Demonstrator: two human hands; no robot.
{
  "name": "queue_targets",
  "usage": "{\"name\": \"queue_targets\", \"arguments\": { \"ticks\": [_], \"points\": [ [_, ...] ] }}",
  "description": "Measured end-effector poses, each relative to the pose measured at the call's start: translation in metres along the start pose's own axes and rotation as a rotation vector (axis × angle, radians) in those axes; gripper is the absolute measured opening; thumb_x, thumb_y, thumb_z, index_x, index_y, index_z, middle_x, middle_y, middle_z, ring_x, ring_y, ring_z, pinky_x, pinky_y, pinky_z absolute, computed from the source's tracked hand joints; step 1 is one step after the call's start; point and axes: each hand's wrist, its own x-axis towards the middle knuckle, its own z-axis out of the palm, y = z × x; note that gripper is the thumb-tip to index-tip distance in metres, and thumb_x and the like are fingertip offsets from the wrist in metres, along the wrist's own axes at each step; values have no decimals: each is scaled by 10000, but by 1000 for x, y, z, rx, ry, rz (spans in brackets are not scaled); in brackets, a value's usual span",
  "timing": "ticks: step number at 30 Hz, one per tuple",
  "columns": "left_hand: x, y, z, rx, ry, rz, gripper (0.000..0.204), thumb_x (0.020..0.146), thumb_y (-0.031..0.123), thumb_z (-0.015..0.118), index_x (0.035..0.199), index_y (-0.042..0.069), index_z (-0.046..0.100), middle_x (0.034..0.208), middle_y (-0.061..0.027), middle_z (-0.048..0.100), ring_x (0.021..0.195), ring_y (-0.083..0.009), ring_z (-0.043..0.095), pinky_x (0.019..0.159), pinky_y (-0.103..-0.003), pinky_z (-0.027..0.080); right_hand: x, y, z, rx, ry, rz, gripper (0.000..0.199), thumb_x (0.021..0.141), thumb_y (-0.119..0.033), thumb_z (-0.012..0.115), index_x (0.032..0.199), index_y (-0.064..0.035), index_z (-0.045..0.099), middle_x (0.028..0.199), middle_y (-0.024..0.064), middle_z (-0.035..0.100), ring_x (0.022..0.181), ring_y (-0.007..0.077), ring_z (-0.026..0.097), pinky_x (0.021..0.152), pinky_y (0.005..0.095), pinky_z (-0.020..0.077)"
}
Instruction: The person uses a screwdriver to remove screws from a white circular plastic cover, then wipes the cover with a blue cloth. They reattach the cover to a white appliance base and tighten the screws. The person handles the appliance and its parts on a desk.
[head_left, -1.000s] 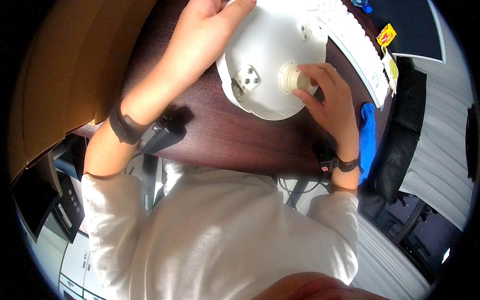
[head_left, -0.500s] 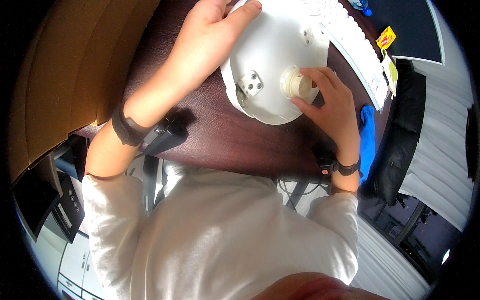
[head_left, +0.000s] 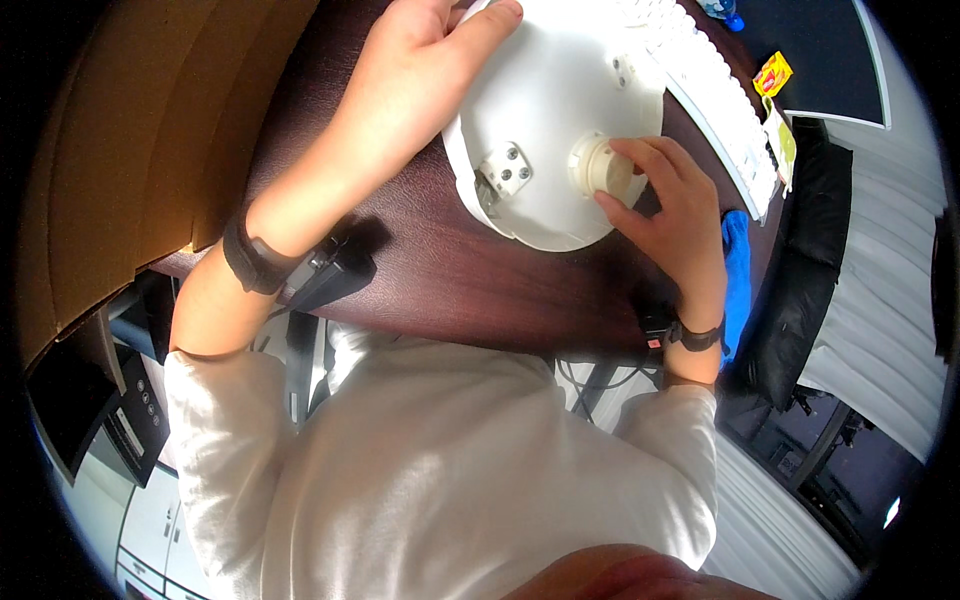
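Observation:
A white, round plastic shell (head_left: 545, 110) with a rim stands over the dark table, its smooth face turned up. Small white brackets with dark screws (head_left: 505, 172) sit on that face. My left hand (head_left: 430, 40) is closed on the shell's upper left edge, thumb over the rim and the other fingers partly out of sight. A cream round cap (head_left: 606, 170) rises from a ring on the lower right of the face. Around this cap, the thumb and fingers of my right hand (head_left: 665, 195) are closed, gripping its outer side.
A white keyboard (head_left: 715, 110) lies right of the shell, close to its edge. Beyond it are a yellow packet (head_left: 772, 75) and a dark screen (head_left: 825, 50). A blue cloth (head_left: 735, 290) is beside my right wrist. Brown cardboard (head_left: 140, 150) stands at the left.
The shell has shifted slightly to the right. My right hand has moved right with the cap in its fingers. My left hand keeps nearly the same place on the rim.

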Motion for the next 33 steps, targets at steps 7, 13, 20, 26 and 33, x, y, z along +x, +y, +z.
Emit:
{"name": "queue_targets", "arguments": {
  "ticks": [7, 13, 20, 26, 33],
  "points": [
    [0, 0, 0, -1, -15, 0, 342, 928, 211, 520, 1201, 5, 520, 943, -68, 640, 844, -78, 591, 732, -192, 454, -1, -2, -5, 23, 55, 40, 333, 691, -140, 720, 1002, -89, 612, 945, 95, 612, 826, 279, 605, 711, 357, 494],
    [2, 1, 0, 42, -19, -5, 348, 925, 229, 523, 1188, 1, 522, 943, -82, 638, 854, -94, 591, 749, -214, 457, 0, 4, -15, -43, 126, 138, 310, 706, -141, 716, 988, -67, 611, 913, 101, 617, 793, 273, 608, 706, 344, 492],
    [3, 9, -14, 376, -100, 5, 414, 920, 356, 490, 1134, 8, 551, 889, -183, 661, 834, -238, 654, 759, -324, 490, -14, 18, -37, -77, 120, 338, 280, 764, -167, 689, 992, -29, 603, 917, 132, 625, 779, 284, 605, 715, 351, 486],
    [2, 29, -15, 477, -181, -245, 489, 944, 409, 442, 1183, -13, 501, 754, -97, 611, 588, -126, 579, 502, -243, 462, -56, 42, -39, -147, -27, 496, 477, 726, -261, 722, 1099, -25, 541, 1030, 166, 588, 905, 334, 577, 776, 382, 468],
    [7, 40, -26, 263, -338, -371, 474, 962, 397, 381, 1161, -22, 477, 764, -105, 576, 475, -142, 551, 366, -236, 443, -113, 62, -31, -93, -35, 624, 493, 711, -247, 729, 1108, -28, 534, 1010, 169, 580, 940, 343, 558, 789, 391, 458]
  ]
}}
